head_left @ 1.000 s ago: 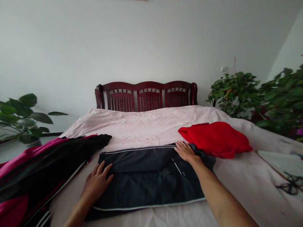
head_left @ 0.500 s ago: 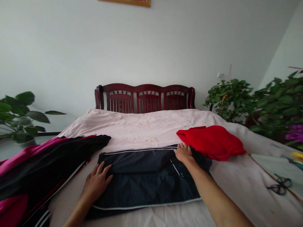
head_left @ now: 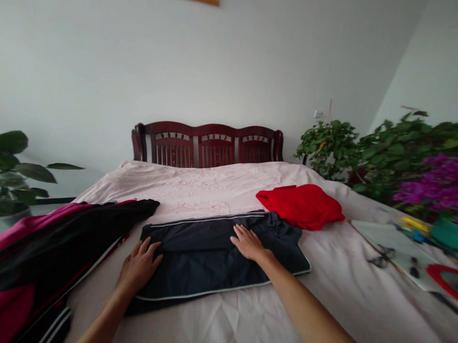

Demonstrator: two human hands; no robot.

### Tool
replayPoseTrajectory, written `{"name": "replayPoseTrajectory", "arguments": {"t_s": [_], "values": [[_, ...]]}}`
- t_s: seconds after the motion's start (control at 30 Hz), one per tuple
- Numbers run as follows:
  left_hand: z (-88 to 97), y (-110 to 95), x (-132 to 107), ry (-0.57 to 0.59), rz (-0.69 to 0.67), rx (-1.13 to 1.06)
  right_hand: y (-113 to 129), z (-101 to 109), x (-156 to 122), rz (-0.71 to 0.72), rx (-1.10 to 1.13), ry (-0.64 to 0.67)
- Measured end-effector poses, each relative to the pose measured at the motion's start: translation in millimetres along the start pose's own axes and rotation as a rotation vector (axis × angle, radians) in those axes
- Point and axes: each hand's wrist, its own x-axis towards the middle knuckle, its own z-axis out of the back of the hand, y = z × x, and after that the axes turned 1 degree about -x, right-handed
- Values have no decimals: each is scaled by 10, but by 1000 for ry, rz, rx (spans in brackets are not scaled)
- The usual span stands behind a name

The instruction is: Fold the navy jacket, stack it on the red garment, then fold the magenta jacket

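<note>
Dark navy trousers [head_left: 199, 270] with white piping lie folded on a pale pink bedsheet [head_left: 224, 321] in front of me. My left hand [head_left: 141, 262] rests at their left end, fingers spread over the fabric. Flat on the upper middle of the trousers is my right hand [head_left: 248, 242], its fingers stretched out and holding nothing. A red folded garment [head_left: 301, 206] touches or sits just behind the trousers' far right corner. To the left lies a heap of black and magenta clothing [head_left: 68, 246], with white stripes showing at its lower edge.
A dark red wooden headboard [head_left: 215, 146] stands against the wall. On the right are an open notebook [head_left: 384, 239], glasses [head_left: 382, 257], a red-rimmed round object [head_left: 445, 281] and purple flowers [head_left: 439, 186]. Leafy plants [head_left: 327, 147] flank the bed, one [head_left: 13, 169] at far left.
My right hand has slid left and slightly nearer, from the trousers' far right part to their middle. My left hand stays at the left end. The camera view has turned right.
</note>
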Motion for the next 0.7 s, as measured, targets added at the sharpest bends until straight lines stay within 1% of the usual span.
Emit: {"name": "replayPoseTrajectory", "arguments": {"t_s": [0.1,0.2,0.3,0.37,0.43,0.57,0.7], "values": [[3,8,4,-8,-1,-16,-150,13,-95,-10,-7,-1],[16,1,-1,-13,1,-43,-245,-19,-244,4,-29,-25],[23,-3,-9,-13,3,-73,-275,-104,-365,3,-61,-96],[20,10,-4,-17,6,-114,-274,-157,-392,-19,-84,-152],[16,40,16,-35,8,-232,-266,-188,-385,-34,-97,-191],[39,122,92,-74,51,-637,-252,-189,-362,-35,-92,-222],[100,201,125,-100,137,-815,-244,-170,-372,-42,-85,-237]]}}
